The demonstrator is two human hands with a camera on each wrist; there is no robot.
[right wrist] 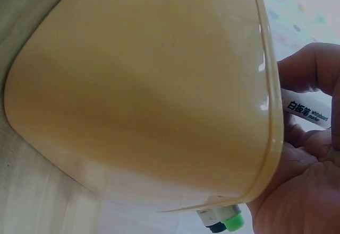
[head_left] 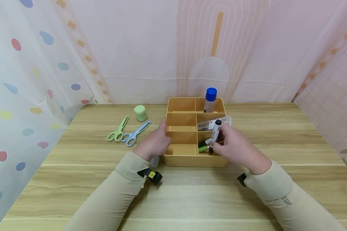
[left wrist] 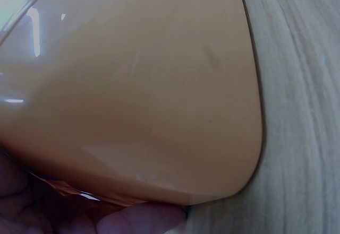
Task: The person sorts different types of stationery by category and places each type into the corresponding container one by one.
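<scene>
A tan desk organizer (head_left: pixel 195 161) with several compartments stands on the table. My right hand (head_left: pixel 237 146) pinches a whiteboard marker (head_left: pixel 216 131), held nearly upright with its lower end in the front right compartment. Two more markers, one with a green end (right wrist: pixel 234 222), lie slanted in that compartment. At the organizer's left wall, my left hand (head_left: pixel 154 142) grips the side near the rim; its fingers (left wrist: pixel 141 218) show low in the left wrist view. A clear case (head_left: pixel 226 120) leans in the compartment behind the marker. Farther back stands a blue-capped glue stick (head_left: pixel 210 99).
Left of the organizer lie green scissors (head_left: pixel 120 130) and blue scissors (head_left: pixel 137 132), beside a small green jar (head_left: pixel 140 113). A pale object (head_left: pixel 155 161), partly hidden, sits by my left wrist. Patterned curtains (head_left: pixel 138 48) hang behind the wooden table (head_left: pixel 191 199).
</scene>
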